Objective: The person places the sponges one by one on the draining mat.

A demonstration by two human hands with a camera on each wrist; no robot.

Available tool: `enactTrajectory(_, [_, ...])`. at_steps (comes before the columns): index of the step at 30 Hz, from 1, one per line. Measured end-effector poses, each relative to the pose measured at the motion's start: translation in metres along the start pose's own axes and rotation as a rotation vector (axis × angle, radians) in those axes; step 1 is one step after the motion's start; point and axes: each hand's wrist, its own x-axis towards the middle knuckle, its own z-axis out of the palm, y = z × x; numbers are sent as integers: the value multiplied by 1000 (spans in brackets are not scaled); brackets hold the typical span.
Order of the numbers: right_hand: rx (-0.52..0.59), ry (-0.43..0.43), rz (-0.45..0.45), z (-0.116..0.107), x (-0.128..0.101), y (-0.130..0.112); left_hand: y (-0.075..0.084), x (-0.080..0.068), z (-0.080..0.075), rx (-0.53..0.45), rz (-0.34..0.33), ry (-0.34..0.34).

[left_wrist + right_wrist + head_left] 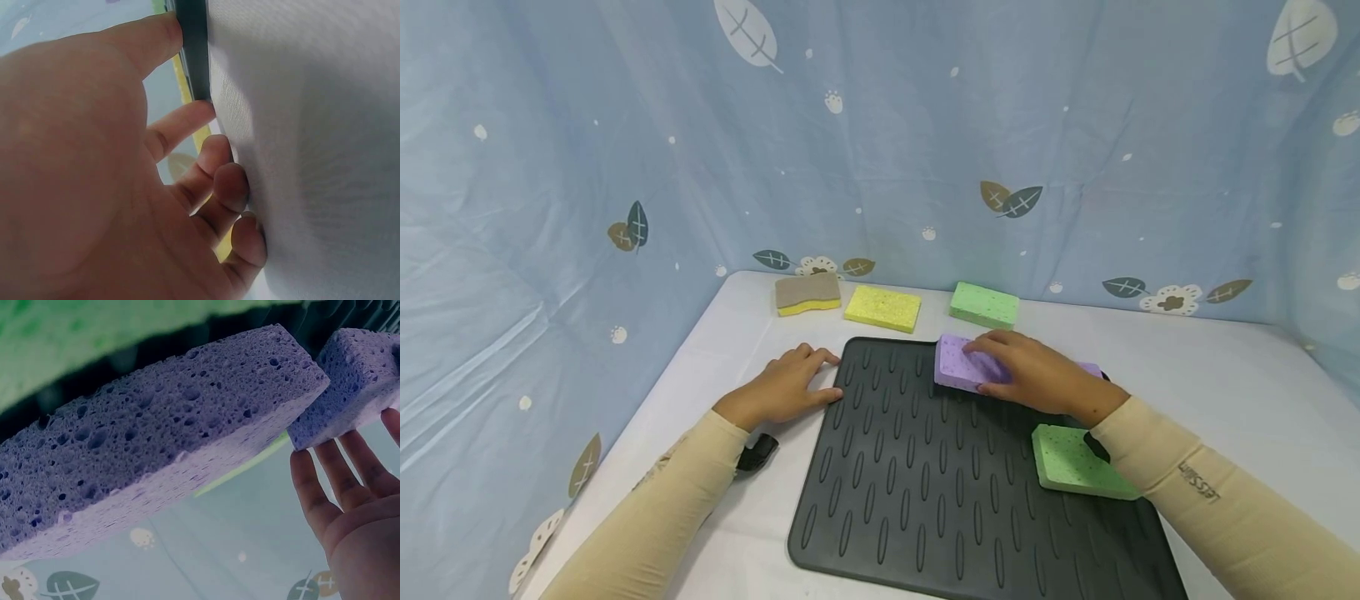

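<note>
On the dark ridged mat point(910, 475), near its back edge, lies a purple sponge point(955, 364). My right hand point(1026, 371) holds it from the right, with the thumb at its front side and fingers over its top. In the right wrist view, fingertips touch this sponge point(362, 381). A second purple sponge point(156, 425) is beside it, mostly hidden by the right wrist in the head view. Nearer me on the mat is a green sponge point(1075, 462), partly behind the forearm. My left hand point(786, 387) touches the mat's left edge, its fingers relaxed and holding nothing.
Behind the mat, on the white table, a grey-and-yellow sponge point(808, 293), a yellow sponge point(882, 308) and another green sponge point(984, 305) lie in a row. A blue patterned curtain point(880, 150) hangs at the back and left.
</note>
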Motion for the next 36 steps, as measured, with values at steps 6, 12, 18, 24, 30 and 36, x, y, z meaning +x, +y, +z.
enactTrajectory(6, [-4,-25,-2,2,-1,-1,1,0,0,2,0,2])
enactTrajectory(12, [-29,-72,-22,5,-2,-1,1,1,0,3,2,-4])
enactTrajectory(18, [-64,-70,-41,6,-1,0,0,0,0,4,-4,-3])
enactTrajectory(24, [-68,-76,-34,6,0,0,2,0,-1,0,-5,-3])
enactTrajectory(30, [-63,-93,-25,3,0,-2,2,1,-1,1,0,0])
enactTrajectory(36, [-71,-119,-40,-3,2,-5,1,0,0,-4,-2,-4])
